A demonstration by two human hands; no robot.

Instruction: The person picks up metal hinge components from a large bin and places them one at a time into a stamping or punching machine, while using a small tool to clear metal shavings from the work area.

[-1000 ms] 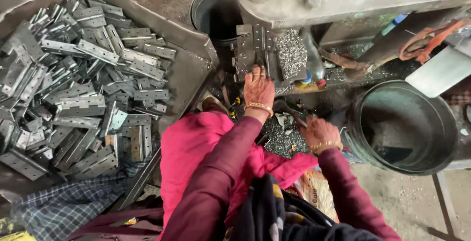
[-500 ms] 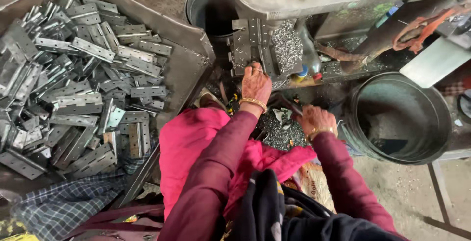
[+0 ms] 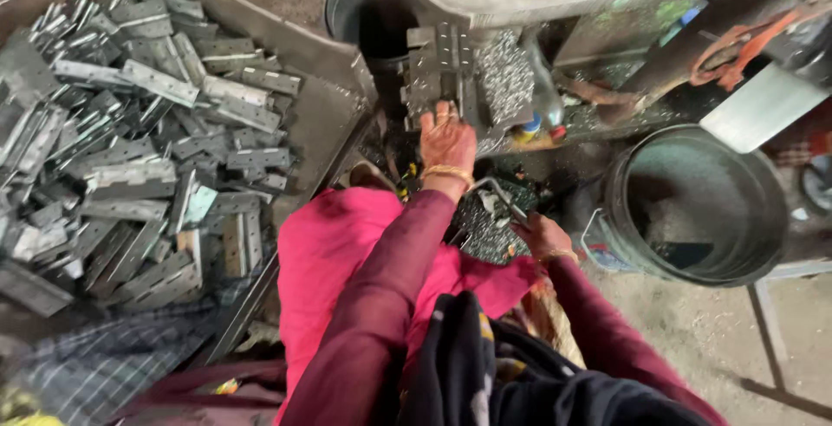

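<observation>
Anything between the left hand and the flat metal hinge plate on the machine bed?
Nothing visible. The left hand already lies on the grey perforated hinge plate. The right hand sits lower, apart from it.

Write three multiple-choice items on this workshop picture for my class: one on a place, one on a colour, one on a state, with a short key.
1. Where does the pile of metal hinges lie?
A. in the tray on the person's left
B. inside the dark bucket
C. on the person's lap

2. What colour is the cloth on the lap?
A. green
B. bright pink
C. white

3. How is the left hand placed?
A. resting in the lap
B. deep in the bucket
C. reaching forward onto the hinge at the machine

Key: 1 A, the pile fills the left tray; 2 B, the cloth is bright pink; 3 C, the fingers lie on the hinge.
</observation>
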